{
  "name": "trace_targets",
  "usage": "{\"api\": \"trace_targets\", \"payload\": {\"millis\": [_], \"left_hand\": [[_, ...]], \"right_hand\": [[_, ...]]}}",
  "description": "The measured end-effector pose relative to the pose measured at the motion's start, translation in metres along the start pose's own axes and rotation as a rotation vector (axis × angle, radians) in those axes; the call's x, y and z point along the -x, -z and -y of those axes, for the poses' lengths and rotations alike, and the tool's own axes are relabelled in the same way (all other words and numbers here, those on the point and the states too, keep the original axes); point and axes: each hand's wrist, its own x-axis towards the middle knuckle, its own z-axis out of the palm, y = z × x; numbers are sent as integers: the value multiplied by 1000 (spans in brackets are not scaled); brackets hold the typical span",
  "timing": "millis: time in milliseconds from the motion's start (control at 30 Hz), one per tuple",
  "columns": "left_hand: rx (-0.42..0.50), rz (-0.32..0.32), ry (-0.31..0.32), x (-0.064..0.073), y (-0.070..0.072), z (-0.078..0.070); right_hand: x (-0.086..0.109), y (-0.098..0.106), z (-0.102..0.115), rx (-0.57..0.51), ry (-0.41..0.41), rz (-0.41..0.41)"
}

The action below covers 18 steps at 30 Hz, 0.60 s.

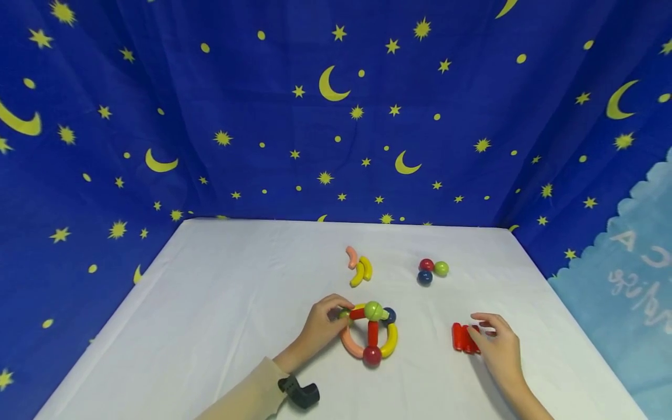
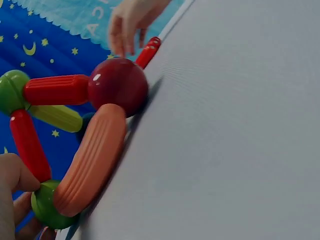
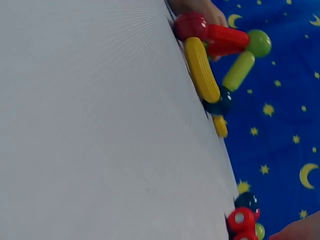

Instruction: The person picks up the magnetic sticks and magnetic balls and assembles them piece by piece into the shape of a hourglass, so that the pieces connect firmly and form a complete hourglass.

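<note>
My left hand (image 1: 321, 322) pinches a green ball (image 2: 50, 204) at the left corner of a ball-and-stick construction. Its base is a ring of curved yellow (image 1: 391, 340) and coral (image 2: 95, 155) sticks, joined at the green ball, a red ball (image 1: 372, 356) in front and a dark blue ball (image 1: 389, 315). Two red sticks (image 2: 56, 90) and a light green stick (image 3: 239, 71) rise to a green top ball (image 1: 374, 310). Over on the right, several short red sticks (image 1: 458, 337) lie side by side. My right hand (image 1: 499, 349) is over them, thumb and fingers apart, thumb overlapping the rightmost stick.
Behind the construction lie two curved yellow sticks (image 1: 357, 274) and a coral one (image 1: 352, 257). Red (image 1: 426, 265), light green (image 1: 441, 268) and dark blue (image 1: 424, 277) balls sit together farther right. A white cloth (image 1: 236, 280) covers the table; a blue starry curtain (image 1: 273, 116) hangs behind.
</note>
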Motion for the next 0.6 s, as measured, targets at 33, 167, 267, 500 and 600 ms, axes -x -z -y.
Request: {"api": "trace_targets", "payload": {"millis": [33, 167, 267, 500, 600], "left_hand": [[19, -3, 20, 0, 0, 1], [75, -1, 88, -2, 1, 1], [92, 12, 123, -2, 5, -11], [98, 14, 150, -2, 4, -12], [93, 20, 164, -2, 3, -7]], "right_hand": [[1, 3, -2, 17, -13, 20], [4, 10, -10, 26, -99, 107], [4, 12, -14, 24, -165, 131], [-2, 16, -17, 86, -158, 173], [-8, 18, -16, 75, -111, 157]]}}
